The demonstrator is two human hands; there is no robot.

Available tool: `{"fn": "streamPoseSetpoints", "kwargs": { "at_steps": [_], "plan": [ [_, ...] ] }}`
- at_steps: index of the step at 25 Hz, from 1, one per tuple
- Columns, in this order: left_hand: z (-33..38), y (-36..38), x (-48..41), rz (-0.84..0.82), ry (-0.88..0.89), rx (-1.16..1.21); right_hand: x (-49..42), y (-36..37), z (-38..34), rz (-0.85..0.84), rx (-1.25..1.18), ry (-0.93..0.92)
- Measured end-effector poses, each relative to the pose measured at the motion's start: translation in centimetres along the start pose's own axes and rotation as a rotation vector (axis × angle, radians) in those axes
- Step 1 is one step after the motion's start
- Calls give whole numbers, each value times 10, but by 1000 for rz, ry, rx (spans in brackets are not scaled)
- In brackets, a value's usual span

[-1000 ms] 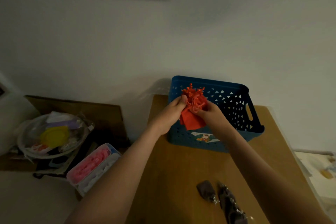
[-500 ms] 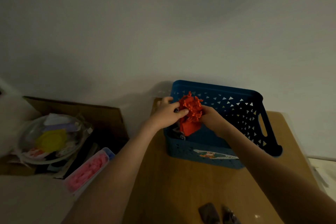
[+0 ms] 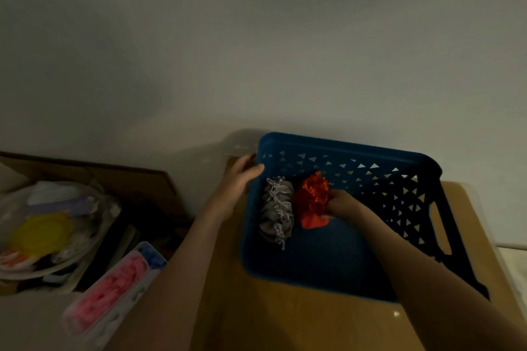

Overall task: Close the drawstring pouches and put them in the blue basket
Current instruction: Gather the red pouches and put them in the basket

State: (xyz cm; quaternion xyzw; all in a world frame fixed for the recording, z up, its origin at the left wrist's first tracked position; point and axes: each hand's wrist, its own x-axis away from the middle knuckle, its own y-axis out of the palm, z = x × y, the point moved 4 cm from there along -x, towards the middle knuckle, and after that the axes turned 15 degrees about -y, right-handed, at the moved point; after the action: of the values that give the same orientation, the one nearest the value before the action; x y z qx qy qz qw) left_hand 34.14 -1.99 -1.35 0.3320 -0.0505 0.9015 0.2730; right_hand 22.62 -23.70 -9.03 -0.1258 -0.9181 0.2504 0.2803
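Note:
A blue basket (image 3: 339,148) with triangular holes stands on the wooden table (image 3: 285,322) against the wall. Inside it lie grey drawstring pouches (image 3: 276,208) with pale cords, along its left side. Beside them on the basket floor sits a red pouch (image 3: 310,199), its mouth gathered. My right hand (image 3: 342,205) is down inside the basket and holds the red pouch at its right side. My left hand (image 3: 242,177) grips the basket's left rim near the far corner, thumb over the edge.
Left of the table sit a cardboard box (image 3: 137,179), a clear bowl (image 3: 48,231) with a yellow lid and clutter, and a clear case (image 3: 114,285) with pink and blue pieces. The wall rises right behind the basket.
The red pouch went from above the basket's near-left rim, held by both hands, down onto the basket floor. My left hand let go of it and moved to the rim. The view tilted down.

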Motion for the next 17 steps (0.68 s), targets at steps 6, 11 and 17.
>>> {"fn": "streamPoseSetpoints", "kwargs": {
  "at_steps": [6,11,17],
  "plan": [
    [-9,8,-15,67,14,-50,-47,25,35,37,56,5],
    [-1,7,-7,149,55,-88,-48,30,34,-1,45,75],
    [22,18,57,575,270,-389,32,2,-27,94,148,93]
  ]
}}
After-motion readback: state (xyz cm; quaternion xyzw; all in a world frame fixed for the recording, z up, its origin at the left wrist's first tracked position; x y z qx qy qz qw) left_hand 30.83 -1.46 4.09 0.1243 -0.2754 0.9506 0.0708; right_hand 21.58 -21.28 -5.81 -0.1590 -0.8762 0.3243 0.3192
